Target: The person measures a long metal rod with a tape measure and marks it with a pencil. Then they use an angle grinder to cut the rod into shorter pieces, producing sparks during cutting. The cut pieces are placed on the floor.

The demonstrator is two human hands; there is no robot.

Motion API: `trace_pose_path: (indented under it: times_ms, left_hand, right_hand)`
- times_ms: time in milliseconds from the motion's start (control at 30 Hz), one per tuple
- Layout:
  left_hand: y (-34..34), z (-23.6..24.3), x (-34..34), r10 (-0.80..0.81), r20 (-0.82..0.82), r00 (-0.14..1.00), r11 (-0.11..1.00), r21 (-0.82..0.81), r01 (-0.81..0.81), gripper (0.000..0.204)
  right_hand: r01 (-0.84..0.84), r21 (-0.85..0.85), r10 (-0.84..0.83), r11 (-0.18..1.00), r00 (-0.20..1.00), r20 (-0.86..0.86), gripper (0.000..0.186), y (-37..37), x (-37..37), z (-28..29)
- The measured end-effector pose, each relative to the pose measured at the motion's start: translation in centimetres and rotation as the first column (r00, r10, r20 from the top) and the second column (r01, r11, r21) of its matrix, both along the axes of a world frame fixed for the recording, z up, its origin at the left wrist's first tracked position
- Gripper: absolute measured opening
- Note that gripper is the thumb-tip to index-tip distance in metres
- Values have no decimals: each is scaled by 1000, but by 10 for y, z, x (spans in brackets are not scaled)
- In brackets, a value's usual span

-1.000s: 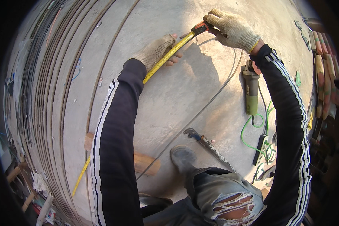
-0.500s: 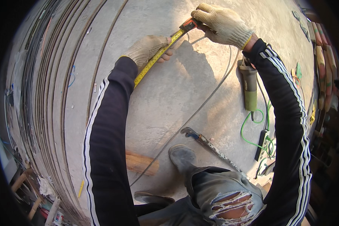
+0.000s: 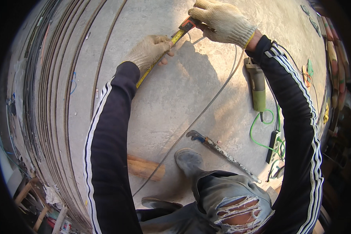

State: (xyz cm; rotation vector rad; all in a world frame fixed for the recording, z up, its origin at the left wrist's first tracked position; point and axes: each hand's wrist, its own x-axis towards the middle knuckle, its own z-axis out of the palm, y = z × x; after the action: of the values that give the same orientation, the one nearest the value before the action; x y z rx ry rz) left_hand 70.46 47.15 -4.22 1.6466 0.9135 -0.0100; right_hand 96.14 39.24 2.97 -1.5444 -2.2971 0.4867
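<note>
Both my hands wear pale knitted work gloves. At the top, my right hand [image 3: 226,21] grips the orange and black case of a tape measure [image 3: 188,24]. My left hand [image 3: 149,50] closes round its yellow blade [image 3: 178,37] just below the case, with bare fingertips showing past the glove. The blade slants down to the lower left and passes behind my left sleeve, where its end is hidden. Beneath my hands, a thin grey rod or cable [image 3: 191,124] curves across the concrete floor.
Several long steel bars [image 3: 62,78] lie along the left. On the right are a green angle grinder [image 3: 257,87], its green cord and a power strip [image 3: 273,146]. A long bar with a hooked end [image 3: 222,154] and a wooden board [image 3: 146,167] lie near my boot [image 3: 189,160].
Both hands have shifted slightly left, the right one also a little upward, with the tape measure. My left hand sits closer to the case and covers more of the blade.
</note>
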Motion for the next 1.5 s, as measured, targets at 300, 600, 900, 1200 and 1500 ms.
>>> trace_pose_path:
  times_ms: [300, 600, 900, 1200, 1500]
  left_hand:
    - [-9, 7, 1, 41, 70, 997, 999, 30, -43, 53]
    - [-11, 8, 4, 97, 11, 995, 995, 1, -97, 43]
    - [-9, -1, 6, 91, -46, 995, 996, 7, -90, 44]
    - [-9, -2, 5, 82, 12, 997, 996, 31, -82, 46]
    - [-9, -3, 5, 112, -6, 994, 994, 5, -112, 40]
  right_hand:
    - [15, -14, -16, 1000, 997, -69, 14, -3, -3, 3]
    - [548, -85, -541, 832, 769, -339, 28, -70, -7, -23]
    - [274, -662, -713, 698, 184, -676, 38, -96, -67, -77]
    - [234, -673, -704, 702, 85, -705, 41, -78, -90, -82]
    - [415, -531, -655, 739, 257, -711, 29, -64, -97, -92]
